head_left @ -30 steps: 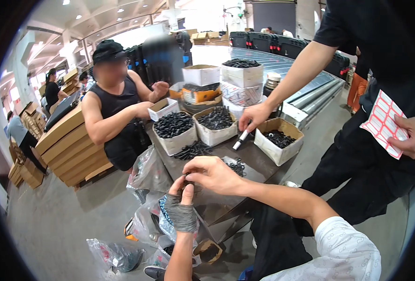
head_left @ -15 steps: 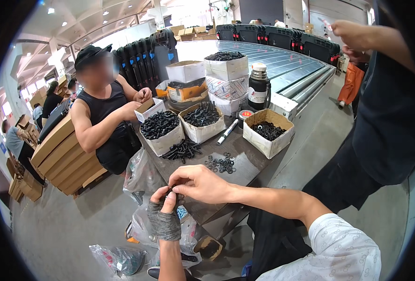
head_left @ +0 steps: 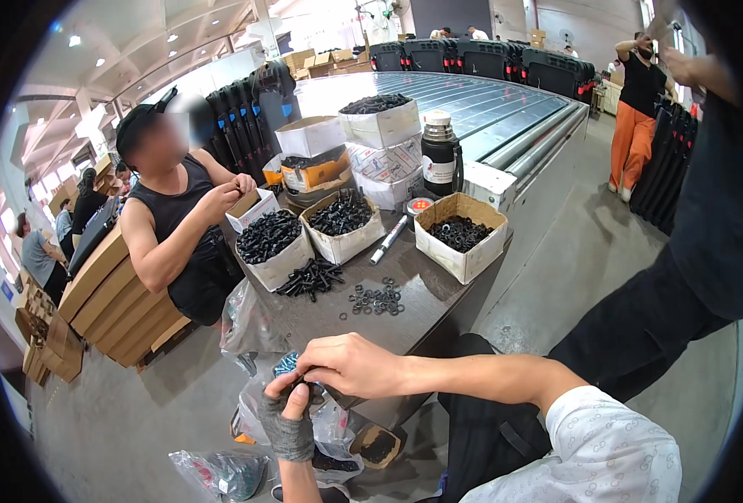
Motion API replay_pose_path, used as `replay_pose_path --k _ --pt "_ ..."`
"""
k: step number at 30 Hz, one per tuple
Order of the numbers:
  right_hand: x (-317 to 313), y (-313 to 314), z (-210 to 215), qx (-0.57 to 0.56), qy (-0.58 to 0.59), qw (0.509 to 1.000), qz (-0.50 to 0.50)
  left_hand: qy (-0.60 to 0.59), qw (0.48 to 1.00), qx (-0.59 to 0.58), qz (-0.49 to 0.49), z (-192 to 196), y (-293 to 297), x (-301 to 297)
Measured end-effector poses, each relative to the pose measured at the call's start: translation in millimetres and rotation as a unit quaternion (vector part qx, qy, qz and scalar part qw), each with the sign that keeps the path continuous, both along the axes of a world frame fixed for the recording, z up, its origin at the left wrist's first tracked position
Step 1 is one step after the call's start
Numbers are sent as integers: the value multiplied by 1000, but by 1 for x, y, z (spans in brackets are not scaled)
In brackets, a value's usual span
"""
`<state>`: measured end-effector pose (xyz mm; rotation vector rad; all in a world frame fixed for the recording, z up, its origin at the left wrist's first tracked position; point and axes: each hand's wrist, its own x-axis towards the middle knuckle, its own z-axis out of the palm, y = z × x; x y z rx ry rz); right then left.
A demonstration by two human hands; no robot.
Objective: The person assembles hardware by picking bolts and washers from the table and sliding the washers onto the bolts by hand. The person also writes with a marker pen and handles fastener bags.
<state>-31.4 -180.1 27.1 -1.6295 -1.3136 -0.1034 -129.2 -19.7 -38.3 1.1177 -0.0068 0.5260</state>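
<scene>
My left hand (head_left: 288, 416), in a grey fingerless glove, is closed with thumb and fingertips pinching a small dark part. My right hand (head_left: 355, 365) meets it from the right, its fingers closed on the same part, which they mostly hide. Both hands are just off the near edge of a dark table (head_left: 313, 323). Beyond them on the tabletop lie a loose scatter of small dark rings (head_left: 376, 299) and a heap of black bolt-like pieces (head_left: 311, 278).
White boxes of black pieces (head_left: 275, 239) (head_left: 340, 215) and a box of dark rings (head_left: 460, 235) stand farther back, with a marker (head_left: 388, 241) and a thermos (head_left: 441, 159). A co-worker (head_left: 174, 193) works at the left; another person (head_left: 682, 235) stands close at right. Plastic bags (head_left: 250, 323) hang near the table's left edge.
The view has shifted, and both hands now appear slightly lower, still pinched together. The person at right has shifted, showing someone in orange trousers more fully behind.
</scene>
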Motion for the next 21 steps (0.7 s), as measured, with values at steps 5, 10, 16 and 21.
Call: replay_pose_path --k 5,10,16,21 --pt "-28 5 -8 26 71 997 11 13 1000 -13 -6 -7 5 -29" --pt "-52 10 -32 72 112 991 14 47 998 40 25 -14 11 -60" --pt "-81 21 -68 36 61 997 34 128 974 185 27 -39 34 -109" --pt "-79 12 -66 -77 -6 997 21 218 962 160 -40 -29 53 -129"
